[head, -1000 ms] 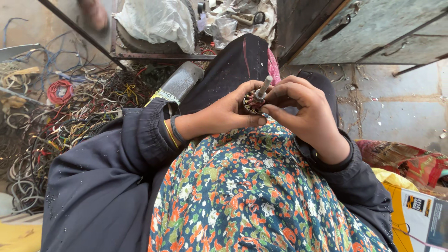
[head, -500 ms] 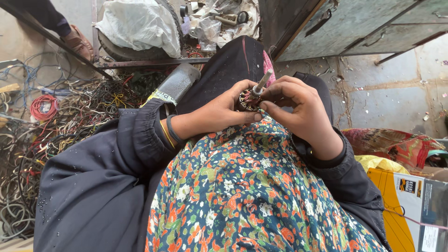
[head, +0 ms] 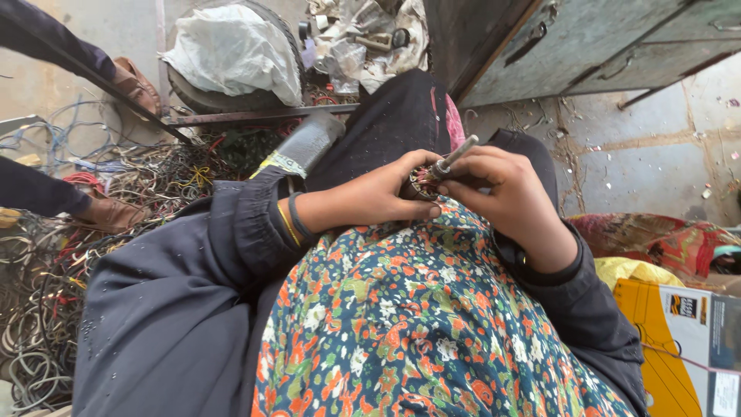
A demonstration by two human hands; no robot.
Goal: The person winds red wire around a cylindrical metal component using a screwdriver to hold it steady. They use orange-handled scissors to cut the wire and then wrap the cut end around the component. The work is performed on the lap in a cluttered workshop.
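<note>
Hands stay clenched on the small motor armature point(head: 421, 185), left hand point(head: 374, 197) cradling, right hand point(head: 505, 193) gripping its now more exposed steel shaft point(head: 455, 157).

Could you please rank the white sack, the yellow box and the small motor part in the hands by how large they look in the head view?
1. white sack
2. yellow box, cut off by the frame, so unsure against the sack
3. motor part

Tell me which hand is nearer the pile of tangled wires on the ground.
Left. The left hand is on the side of the wire pile, cupping the small motor part; the right hand is beyond it.
</note>
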